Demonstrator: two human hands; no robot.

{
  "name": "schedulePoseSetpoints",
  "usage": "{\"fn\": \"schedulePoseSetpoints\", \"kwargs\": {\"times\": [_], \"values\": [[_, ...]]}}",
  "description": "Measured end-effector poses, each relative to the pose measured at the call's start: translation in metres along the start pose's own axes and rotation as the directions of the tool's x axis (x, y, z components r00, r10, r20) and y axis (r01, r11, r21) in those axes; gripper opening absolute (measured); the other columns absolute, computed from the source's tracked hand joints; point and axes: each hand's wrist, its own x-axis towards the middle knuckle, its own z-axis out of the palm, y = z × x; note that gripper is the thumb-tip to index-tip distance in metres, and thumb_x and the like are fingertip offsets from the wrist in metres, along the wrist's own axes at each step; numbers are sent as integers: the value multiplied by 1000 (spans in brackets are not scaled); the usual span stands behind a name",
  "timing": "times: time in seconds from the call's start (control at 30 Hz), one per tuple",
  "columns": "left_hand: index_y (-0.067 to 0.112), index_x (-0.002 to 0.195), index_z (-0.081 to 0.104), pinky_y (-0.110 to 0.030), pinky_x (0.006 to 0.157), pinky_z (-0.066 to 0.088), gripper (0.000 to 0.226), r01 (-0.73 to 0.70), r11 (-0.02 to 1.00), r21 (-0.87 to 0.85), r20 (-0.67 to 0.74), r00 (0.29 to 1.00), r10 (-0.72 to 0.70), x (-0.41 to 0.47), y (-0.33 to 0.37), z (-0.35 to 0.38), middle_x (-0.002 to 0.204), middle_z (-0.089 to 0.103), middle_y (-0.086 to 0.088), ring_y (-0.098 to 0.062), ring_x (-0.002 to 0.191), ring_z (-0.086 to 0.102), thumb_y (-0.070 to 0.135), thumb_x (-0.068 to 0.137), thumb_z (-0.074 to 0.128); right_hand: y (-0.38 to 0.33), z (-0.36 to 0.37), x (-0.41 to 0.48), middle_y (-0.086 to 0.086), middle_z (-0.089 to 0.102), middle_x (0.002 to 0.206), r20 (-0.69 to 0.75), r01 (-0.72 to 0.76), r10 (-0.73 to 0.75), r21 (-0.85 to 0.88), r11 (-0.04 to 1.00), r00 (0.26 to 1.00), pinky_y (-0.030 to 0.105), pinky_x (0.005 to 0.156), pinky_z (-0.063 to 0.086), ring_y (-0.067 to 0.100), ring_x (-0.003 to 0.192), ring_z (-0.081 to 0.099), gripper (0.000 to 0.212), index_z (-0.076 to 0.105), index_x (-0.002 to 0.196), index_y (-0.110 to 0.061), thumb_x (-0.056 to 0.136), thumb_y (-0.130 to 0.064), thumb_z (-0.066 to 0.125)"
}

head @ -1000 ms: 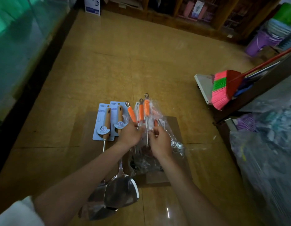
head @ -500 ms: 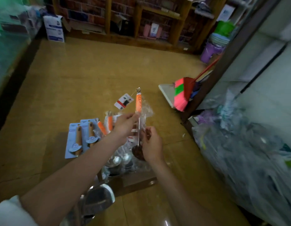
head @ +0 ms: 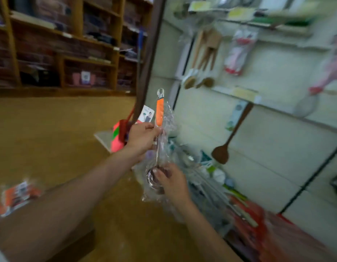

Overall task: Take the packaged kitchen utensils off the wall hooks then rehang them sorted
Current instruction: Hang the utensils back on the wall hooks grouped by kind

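Raised since earlier toward the wall panel [head: 201, 118] at frame right, the wrapped ladle [head: 159, 112] is held mid-frame: handle gripped by the left hand [head: 143, 137], bowl by the right hand [head: 171, 181]. A slip could be caused by the loose film.

The person's left grip [head: 143, 138] is held up ahead of the body, back of the hand toward the camera. Its thumb and fingers are curled round the shaft of a wrapped ladle [head: 159, 112], just under the orange handle. The bare left forearm stretches to it from the lower left. The right grip [head: 173, 183] sits lower and nearer, fingers curled on the ladle's bowl end, its bare forearm rising from the bottom edge.
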Motion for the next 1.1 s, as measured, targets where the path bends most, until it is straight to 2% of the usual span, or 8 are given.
{"fn": "schedulePoseSetpoints", "kwargs": {"times": [0.07, 0.2, 0.3, 0.43, 0.6, 0.67, 0.87, 1.1], "values": [[8, 81, 67, -23, 43, 50, 13, -46, 998, -31, 90, 995, 48, -19, 25, 61, 76, 70, -9, -9, 52, 63, 6, 93, 63, 3, -60, -14, 1, 70, 95, -28, -18, 18, 23, 1000, 999, 28, 59, 57, 8, 74, 71, 14, 65, 105, -17, 94, -23, 68], [7, 84, 67, -24, 46, 49, 10, -89, 993, -76, 235, 966, 105, -66, 59, 182, 75, 73, -6, -12, 56, 66, 7, 93, 63, 0, -185, -52, -14, 65, 83, -218, 67, -69, -16, 998, 974, 4, 67, 42, -15, 74, 61, 10, 64, 97, -19, 92, -13, 70], [2, 90, 69, -25, 49, 51, 9, -90, 988, -124, 347, 929, 128, -105, 78, 279, 82, 74, -12, -17, 61, 68, 9, 92, 64, 7, -278, -89, -13, 66, 82, -348, 54, -65, -42, 998, 935, 4, 69, 41, -16, 75, 61, 12, 64, 99, -14, 90, -10, 71], [-2, 94, 68, -25, 49, 54, 11, -63, 984, -169, 517, 844, 143, -171, 97, 406, 83, 73, -13, -15, 60, 68, 8, 92, 63, 29, -396, -145, -16, 71, 92, -591, 36, -48, -32, 999, 806, 16, 79, 51, -4, 90, 65, 21, 66, 108, -21, 90, -16, 73], [8, 76, 70, -30, 55, 44, 12, -134, 966, -220, 634, 733, 246, -255, 105, 535, 61, 64, -9, -14, 52, 54, 11, 88, 68, 39, -511, -224, -15, 69, 99, -769, 12, -121, -146, 989, 627, 7, 74, 47, -9, 91, 63, 30, 60, 114, -34, 93, -15, 69], [11, 80, 71, -30, 54, 47, 9, -140, 961, -239, 675, 687, 268, -283, 107, 575, 64, 66, 0, -11, 53, 58, 12, 88, 68, 43, -546, -250, -16, 69, 97, -802, -4, -131, -164, 986, 582, 5, 71, 46, -12, 89, 62, 32, 60, 109, -38, 93, -12, 68], [12, 83, 73, -36, 61, 59, 5, -92, 968, -234, 746, 622, 239, -331, 118, 653, 86, 72, -16, -24, 73, 66, 13, 87, 70, 63, -615, -287, -17, 68, 99, -878, -67, -163, -215, 974, 449, 9, 77, 48, -9, 95, 61, 31, 63, 114, -31, 90, -14, 71], [9, 87, 72, -25, 50, 51, 4, -58, 965, -256, 779, 579, 242, -340, 133, 699, 88, 71, -14, -22, 75, 66, 10, 89, 69, 71, -665, -284, -13, 68, 107, -890, -47, -180, -220, 974, 420, 8, 80, 48, -7, 99, 60, 28, 66, 119, -21, 91, -16, 71]]}}
